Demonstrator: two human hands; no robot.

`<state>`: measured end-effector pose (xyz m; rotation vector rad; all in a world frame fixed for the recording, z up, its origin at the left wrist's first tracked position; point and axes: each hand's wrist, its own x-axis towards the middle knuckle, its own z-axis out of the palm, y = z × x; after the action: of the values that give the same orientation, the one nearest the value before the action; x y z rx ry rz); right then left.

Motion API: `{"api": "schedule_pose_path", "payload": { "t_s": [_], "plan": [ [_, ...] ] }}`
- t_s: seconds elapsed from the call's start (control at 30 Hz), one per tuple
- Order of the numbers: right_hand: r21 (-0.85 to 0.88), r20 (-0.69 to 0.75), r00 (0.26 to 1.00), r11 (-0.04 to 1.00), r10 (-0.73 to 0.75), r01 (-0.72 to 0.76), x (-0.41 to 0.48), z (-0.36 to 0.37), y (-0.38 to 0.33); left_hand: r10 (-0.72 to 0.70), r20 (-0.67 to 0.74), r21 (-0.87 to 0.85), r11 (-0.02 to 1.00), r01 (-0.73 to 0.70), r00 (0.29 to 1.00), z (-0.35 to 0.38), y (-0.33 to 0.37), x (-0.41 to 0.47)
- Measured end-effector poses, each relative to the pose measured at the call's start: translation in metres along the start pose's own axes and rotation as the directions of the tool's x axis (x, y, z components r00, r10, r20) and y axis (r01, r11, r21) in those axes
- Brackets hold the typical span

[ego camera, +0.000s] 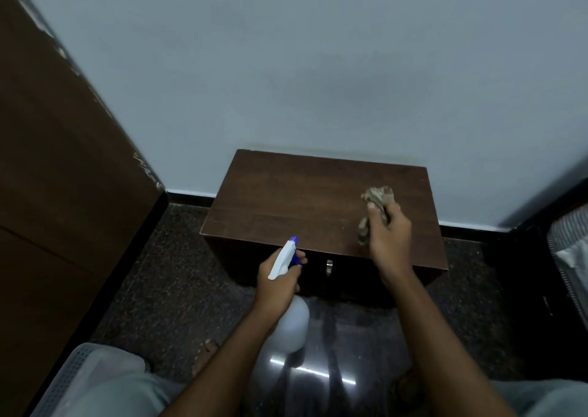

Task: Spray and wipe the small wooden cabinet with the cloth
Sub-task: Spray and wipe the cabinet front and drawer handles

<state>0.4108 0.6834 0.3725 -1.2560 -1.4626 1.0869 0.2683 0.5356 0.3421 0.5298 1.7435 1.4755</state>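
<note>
Small dark wooden cabinet [286,200] stands against the pale wall [318,66], metal handle [329,267] on its front. Left hand [280,281] is wrapped tight around the neck of a white spray bottle [291,321], a finger on the blue trigger, blue nozzle toward the cabinet top, just off its front edge. Right hand [389,235] clutches a crumpled tan cloth [377,203] bunched in its fingers over the top's right side; whether the cloth touches the top I cannot tell. No readable label or writing on the bottle. White basket [79,375] low left.
</note>
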Motion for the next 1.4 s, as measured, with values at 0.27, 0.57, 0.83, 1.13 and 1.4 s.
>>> {"api": "schedule_pose_path", "payload": {
  "t_s": [0.27,0.57,0.83,1.13,1.4],
  "plan": [
    [-0.592,0.443,0.895,0.734,-0.049,0.334,0.049,0.016,0.027,-0.039,0.025,0.061,0.997,0.038,0.999,-0.008,0.023,0.009],
    [-0.732,0.619,0.784,0.4,0.052,0.551,0.054,0.063,0.085,-0.083,0.043,0.138,0.988,0.076,0.996,-0.007,0.039,0.065],
    [-0.763,0.577,0.815,0.321,-0.052,0.561,0.114,0.078,0.107,-0.152,-0.087,0.236,0.957,0.169,0.985,-0.025,0.049,0.121],
    [-0.899,0.009,0.975,0.428,0.224,-0.09,0.184,0.087,0.103,-0.154,-0.164,0.202,0.962,0.186,0.974,-0.065,0.061,0.159],
    [-0.56,0.797,0.603,0.315,-0.048,0.766,0.077,0.319,0.056,-0.184,-0.22,0.184,0.957,0.226,0.958,-0.111,0.057,0.159]
  ]
}}
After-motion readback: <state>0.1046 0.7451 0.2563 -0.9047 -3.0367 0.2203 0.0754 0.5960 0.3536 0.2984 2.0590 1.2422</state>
